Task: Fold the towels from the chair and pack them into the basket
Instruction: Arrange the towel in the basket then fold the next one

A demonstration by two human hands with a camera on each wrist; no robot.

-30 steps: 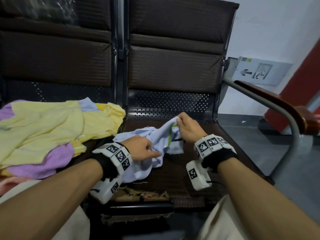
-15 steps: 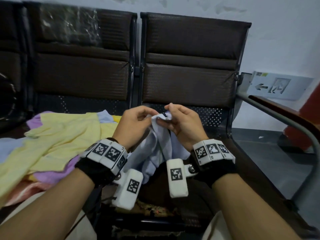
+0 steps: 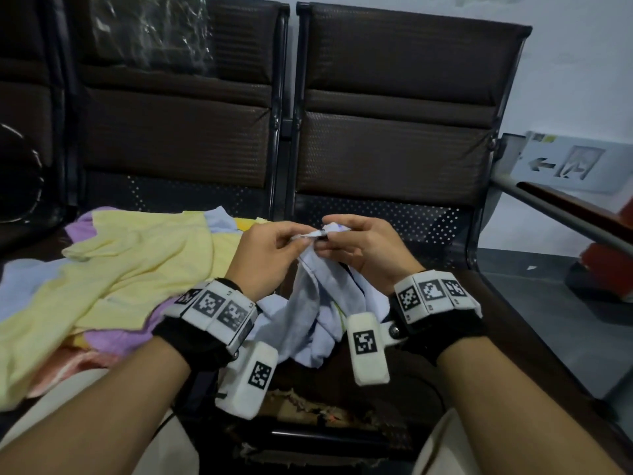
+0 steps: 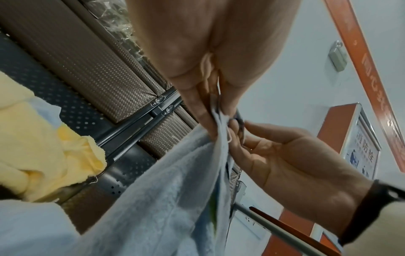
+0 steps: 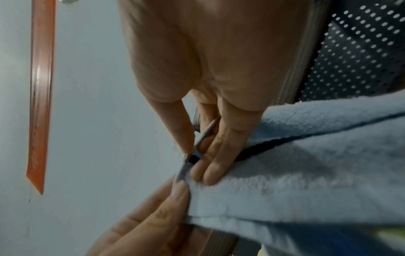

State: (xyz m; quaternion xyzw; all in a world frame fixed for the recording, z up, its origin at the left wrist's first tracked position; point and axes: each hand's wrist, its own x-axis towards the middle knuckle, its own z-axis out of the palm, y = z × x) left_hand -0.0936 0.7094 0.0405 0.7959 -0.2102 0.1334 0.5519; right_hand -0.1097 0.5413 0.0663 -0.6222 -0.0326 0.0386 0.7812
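Fingers point(image 3: 298, 242) of left hand point(image 3: 263, 258) and right hand point(image 3: 368, 250) pinched on one corner of a pale blue towel point(image 3: 308, 323), held up over the right-hand chair point(image 3: 394, 108) of two (rest draping onto the seat). One mixed pile of towels point(image 3: 113, 279) on the left chair point(image 3: 178, 132): yellow, lilac, blue, pink. Half a second earlier: same grip, hands slightly closer together.
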